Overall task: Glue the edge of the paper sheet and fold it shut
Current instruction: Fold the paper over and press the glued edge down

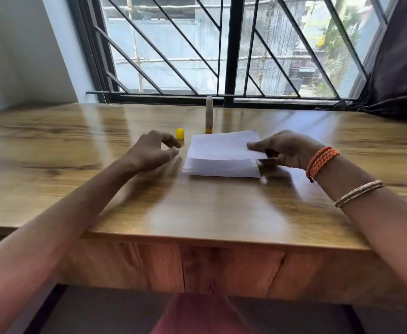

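Paper sheet (221, 155) lies mid-table (77, 145), part-folded, top flap raised. Right hand (286, 150) pinches the flap's right edge, thumb on top. Left hand (153, 150) hovers just left of the sheet, fingers loosely curled, holding nothing. Glue stick (209, 115) stands uncapped at the far side, yellow cap (180, 134) to its left. Step likely closing the flap: align edges, press along seam. No readable writing

A glossy wood-grain table (77, 145) carries three things — a folded white paper sheet (221, 162), a small yellow cap (180, 134) and an upright white-and-yellow glue stick (209, 115).
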{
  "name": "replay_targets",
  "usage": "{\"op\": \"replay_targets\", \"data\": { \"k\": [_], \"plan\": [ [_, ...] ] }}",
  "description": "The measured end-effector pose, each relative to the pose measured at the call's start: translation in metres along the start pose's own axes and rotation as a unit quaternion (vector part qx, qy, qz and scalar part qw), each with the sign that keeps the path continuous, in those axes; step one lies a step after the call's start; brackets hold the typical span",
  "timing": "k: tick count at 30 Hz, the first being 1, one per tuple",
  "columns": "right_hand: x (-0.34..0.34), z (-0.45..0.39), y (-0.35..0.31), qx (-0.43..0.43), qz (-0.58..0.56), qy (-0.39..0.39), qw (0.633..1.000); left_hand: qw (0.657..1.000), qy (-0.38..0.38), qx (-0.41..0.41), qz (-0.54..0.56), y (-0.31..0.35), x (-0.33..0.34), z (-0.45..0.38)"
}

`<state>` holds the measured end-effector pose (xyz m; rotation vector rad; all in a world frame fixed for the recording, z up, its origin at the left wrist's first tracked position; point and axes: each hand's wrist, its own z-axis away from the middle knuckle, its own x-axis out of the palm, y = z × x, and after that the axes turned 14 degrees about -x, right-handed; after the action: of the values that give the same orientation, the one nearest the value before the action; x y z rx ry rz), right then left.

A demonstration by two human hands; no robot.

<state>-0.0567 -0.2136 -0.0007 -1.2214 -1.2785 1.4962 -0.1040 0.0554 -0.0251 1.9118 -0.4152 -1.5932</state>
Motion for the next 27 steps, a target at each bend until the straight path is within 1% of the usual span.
{"op": "replay_targets", "data": {
  "k": [2, 5, 10, 15, 27],
  "plan": [
    [0.001, 0.0, 0.0, 0.0, 0.003, 0.001, 1.0, 0.999, -0.001, 0.021, -0.05, -0.005, 0.005, -0.005],
    [0.005, 0.001, 0.0, 0.0, 0.013, 0.002, 1.0, 0.995, 0.008, 0.019, -0.094, -0.007, 0.011, -0.005],
    [0.008, 0.003, 0.001, -0.013, 0.033, 0.008, 0.999, 0.993, 0.018, 0.025, -0.118, -0.01, 0.017, -0.003],
    [0.01, 0.005, -0.001, -0.014, 0.027, 0.009, 0.999, 0.989, 0.03, 0.026, -0.145, -0.008, 0.019, -0.002],
    [0.011, 0.006, -0.001, -0.017, 0.033, 0.016, 0.999, 0.988, 0.031, 0.023, -0.153, -0.008, 0.019, -0.001]
  ]
}}
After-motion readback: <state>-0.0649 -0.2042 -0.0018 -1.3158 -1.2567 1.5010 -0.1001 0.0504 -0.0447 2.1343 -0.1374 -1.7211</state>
